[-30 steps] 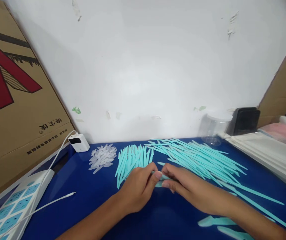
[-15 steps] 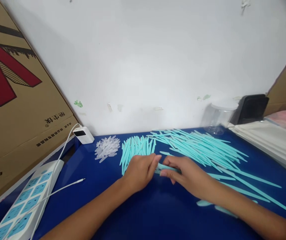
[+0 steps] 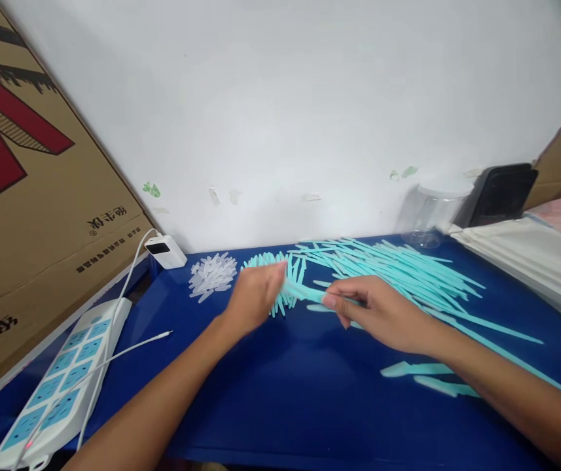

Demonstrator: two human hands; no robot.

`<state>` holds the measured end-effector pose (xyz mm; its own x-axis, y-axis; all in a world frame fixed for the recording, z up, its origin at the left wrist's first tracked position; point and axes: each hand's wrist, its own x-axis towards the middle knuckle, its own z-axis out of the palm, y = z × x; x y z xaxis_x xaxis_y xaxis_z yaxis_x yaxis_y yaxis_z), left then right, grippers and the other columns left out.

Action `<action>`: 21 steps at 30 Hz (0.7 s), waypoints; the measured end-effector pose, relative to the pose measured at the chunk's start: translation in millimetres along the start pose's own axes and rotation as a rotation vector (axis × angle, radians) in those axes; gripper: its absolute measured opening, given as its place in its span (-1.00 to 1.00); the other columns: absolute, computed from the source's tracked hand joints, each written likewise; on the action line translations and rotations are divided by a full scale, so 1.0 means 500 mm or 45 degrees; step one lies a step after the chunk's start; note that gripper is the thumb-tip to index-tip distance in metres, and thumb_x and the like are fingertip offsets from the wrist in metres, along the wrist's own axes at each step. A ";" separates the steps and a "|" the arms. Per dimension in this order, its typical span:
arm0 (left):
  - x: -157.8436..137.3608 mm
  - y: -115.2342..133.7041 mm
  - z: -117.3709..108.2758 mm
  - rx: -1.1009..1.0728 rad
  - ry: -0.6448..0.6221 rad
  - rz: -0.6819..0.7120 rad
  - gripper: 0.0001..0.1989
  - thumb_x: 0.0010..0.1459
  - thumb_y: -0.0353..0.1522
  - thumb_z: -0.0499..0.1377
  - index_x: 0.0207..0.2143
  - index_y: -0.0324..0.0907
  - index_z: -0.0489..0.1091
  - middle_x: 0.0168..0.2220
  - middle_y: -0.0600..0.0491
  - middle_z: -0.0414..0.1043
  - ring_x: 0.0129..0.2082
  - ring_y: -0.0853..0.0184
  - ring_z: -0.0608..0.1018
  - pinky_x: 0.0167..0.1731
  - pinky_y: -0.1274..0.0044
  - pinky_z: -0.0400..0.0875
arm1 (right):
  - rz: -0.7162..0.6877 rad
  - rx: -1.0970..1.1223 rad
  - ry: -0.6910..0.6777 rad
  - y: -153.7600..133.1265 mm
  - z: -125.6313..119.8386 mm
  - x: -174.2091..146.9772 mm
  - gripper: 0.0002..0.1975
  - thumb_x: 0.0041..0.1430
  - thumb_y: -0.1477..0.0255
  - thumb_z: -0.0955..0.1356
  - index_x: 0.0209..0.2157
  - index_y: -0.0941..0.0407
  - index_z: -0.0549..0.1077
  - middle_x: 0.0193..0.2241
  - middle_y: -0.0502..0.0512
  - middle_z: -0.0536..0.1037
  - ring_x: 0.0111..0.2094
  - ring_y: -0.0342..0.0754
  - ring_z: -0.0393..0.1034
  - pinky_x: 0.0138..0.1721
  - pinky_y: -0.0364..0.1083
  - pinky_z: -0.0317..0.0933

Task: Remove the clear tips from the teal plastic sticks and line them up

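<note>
A slim turquoise eyebrow razor (image 3: pixel 312 294) is held level between my two hands above the blue table. My right hand (image 3: pixel 376 311) pinches it between thumb and fingers. My left hand (image 3: pixel 255 294) is closed around its left end, slightly smeared by motion; whether a clear cover sits there is hidden. Behind my left hand lies a neat bundle of turquoise razors (image 3: pixel 297 268). Left of that is a heap of small translucent caps (image 3: pixel 213 273). A large loose pile of razors (image 3: pixel 398 278) spreads behind my right hand, and a few razors (image 3: pixel 415 369) lie near my right forearm.
A white power strip (image 3: pixel 64 386) with a cable and a white power bank (image 3: pixel 166 252) are at left, beside a big cardboard box (image 3: pixel 64 216). A clear lidded jar (image 3: pixel 430 216), a black stand (image 3: pixel 503 194) and white sheets (image 3: pixel 530 255) are at right.
Both hands have moved slightly up in the picture, the left one also leftward. More of the razor between them shows. The view has tilted a little downward.
</note>
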<state>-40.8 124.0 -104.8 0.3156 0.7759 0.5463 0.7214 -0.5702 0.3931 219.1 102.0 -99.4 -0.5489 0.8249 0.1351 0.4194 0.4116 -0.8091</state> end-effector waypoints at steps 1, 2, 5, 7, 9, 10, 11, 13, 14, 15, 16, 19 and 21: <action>0.009 -0.018 -0.019 0.032 0.129 -0.074 -0.43 0.49 -0.09 -0.16 -0.60 -0.12 0.01 -0.66 0.14 0.07 -0.64 0.42 0.16 -0.52 0.48 0.05 | 0.003 -0.017 0.036 0.004 -0.007 0.002 -0.48 0.42 0.05 0.28 -0.53 0.09 0.44 -0.56 -0.02 0.46 -0.56 -0.14 0.21 -0.46 -0.10 0.07; 0.018 -0.038 -0.041 0.083 0.267 -0.176 -0.42 0.49 -0.08 -0.18 -0.60 -0.11 0.03 -0.66 0.12 0.11 -0.63 0.40 0.20 -0.52 0.48 0.07 | 0.008 -0.034 0.081 0.010 -0.013 0.005 -0.48 0.42 0.05 0.28 -0.53 0.09 0.42 -0.56 -0.03 0.45 -0.57 -0.14 0.20 -0.46 -0.10 0.06; 0.041 -0.102 -0.105 0.508 0.499 -0.341 -0.41 0.49 -0.11 -0.24 -0.56 -0.13 0.20 -0.60 0.02 0.27 -0.55 0.31 0.35 -0.45 0.46 0.13 | 0.041 -0.048 0.229 0.032 -0.020 0.015 -0.48 0.43 0.05 0.24 -0.52 0.09 0.35 -0.56 -0.04 0.41 -0.59 -0.15 0.16 -0.48 -0.10 0.04; 0.048 -0.140 -0.129 0.845 0.305 -0.440 -0.38 0.48 -0.11 -0.25 -0.46 -0.18 0.39 -0.50 -0.11 0.43 -0.43 0.17 0.49 -0.38 0.42 0.20 | 0.084 -0.052 0.264 0.044 -0.014 0.021 -0.49 0.45 0.06 0.20 -0.52 0.08 0.30 -0.56 -0.05 0.38 -0.58 -0.15 0.15 -0.47 -0.10 0.07; 0.046 -0.170 -0.132 1.047 -0.003 -0.577 -0.35 0.46 -0.09 -0.24 -0.30 -0.24 0.52 -0.35 -0.25 0.55 -0.31 0.02 0.57 -0.32 0.37 0.27 | 0.106 -0.079 0.258 0.048 -0.004 0.023 -0.49 0.45 0.07 0.18 -0.52 0.07 0.28 -0.56 -0.04 0.37 -0.57 -0.14 0.16 -0.44 -0.10 0.11; 0.044 -0.181 -0.127 1.092 -0.136 -0.636 -0.35 0.45 -0.08 -0.24 -0.22 -0.26 0.56 -0.28 -0.30 0.57 -0.25 -0.04 0.59 -0.29 0.35 0.31 | 0.106 -0.092 0.250 0.047 0.000 0.024 -0.50 0.45 0.08 0.17 -0.51 0.07 0.28 -0.55 -0.04 0.37 -0.56 -0.13 0.17 -0.43 -0.09 0.13; 0.041 -0.189 -0.121 1.111 -0.238 -0.678 -0.35 0.44 -0.08 -0.22 -0.16 -0.27 0.57 -0.22 -0.34 0.58 -0.21 -0.07 0.60 -0.26 0.33 0.33 | 0.103 -0.099 0.236 0.044 0.004 0.023 -0.51 0.45 0.09 0.17 -0.51 0.07 0.29 -0.54 -0.03 0.38 -0.55 -0.13 0.18 -0.43 -0.09 0.13; 0.036 -0.198 -0.108 1.119 -0.343 -0.703 -0.37 0.43 -0.08 -0.19 -0.11 -0.28 0.57 -0.15 -0.36 0.58 -0.15 -0.09 0.60 -0.22 0.31 0.37 | 0.103 -0.089 0.211 0.038 0.007 0.021 -0.53 0.45 0.12 0.17 -0.50 0.07 0.31 -0.53 -0.02 0.38 -0.54 -0.11 0.20 -0.43 -0.09 0.14; 0.035 -0.198 -0.103 1.123 -0.357 -0.700 -0.38 0.42 -0.08 -0.17 -0.10 -0.28 0.58 -0.14 -0.35 0.58 -0.13 -0.09 0.60 -0.20 0.31 0.37 | 0.106 -0.079 0.205 0.034 0.007 0.020 -0.54 0.45 0.14 0.17 -0.49 0.07 0.31 -0.52 -0.02 0.39 -0.53 -0.11 0.21 -0.43 -0.09 0.14; 0.035 -0.196 -0.100 1.131 -0.354 -0.696 -0.40 0.41 -0.09 -0.15 -0.11 -0.28 0.58 -0.13 -0.35 0.58 -0.12 -0.09 0.60 -0.19 0.30 0.38 | 0.109 -0.067 0.203 0.031 0.007 0.018 -0.54 0.45 0.15 0.17 -0.49 0.07 0.32 -0.52 -0.02 0.38 -0.52 -0.11 0.22 -0.43 -0.09 0.14; 0.035 -0.193 -0.098 1.142 -0.338 -0.695 -0.41 0.41 -0.09 -0.14 -0.12 -0.28 0.58 -0.12 -0.35 0.58 -0.11 -0.09 0.60 -0.19 0.30 0.38 | 0.112 -0.054 0.197 0.028 0.006 0.017 -0.55 0.45 0.15 0.17 -0.48 0.07 0.33 -0.52 -0.02 0.38 -0.52 -0.11 0.22 -0.43 -0.09 0.14; 0.035 -0.183 -0.098 1.176 -0.269 -0.692 -0.46 0.39 -0.11 -0.07 -0.11 -0.31 0.57 -0.09 -0.36 0.56 -0.10 -0.12 0.60 -0.20 0.28 0.39 | 0.115 -0.006 0.165 0.024 0.004 0.015 -0.58 0.42 0.14 0.22 -0.45 0.08 0.36 -0.53 -0.05 0.36 -0.55 -0.13 0.18 -0.46 -0.10 0.11; 0.034 -0.180 -0.101 1.179 -0.268 -0.688 -0.50 0.36 -0.13 -0.01 -0.09 -0.32 0.57 -0.09 -0.36 0.56 -0.11 -0.14 0.60 -0.21 0.27 0.40 | 0.109 0.023 0.155 0.024 0.003 0.015 -0.59 0.41 0.12 0.25 -0.43 0.08 0.39 -0.53 -0.06 0.36 -0.57 -0.14 0.16 -0.49 -0.11 0.07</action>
<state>-131.6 175.1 -93.6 -0.1468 0.9435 0.2970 0.9528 0.2155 -0.2137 218.8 112.6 -109.2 -0.4192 0.8982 0.1325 0.4476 0.3314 -0.8305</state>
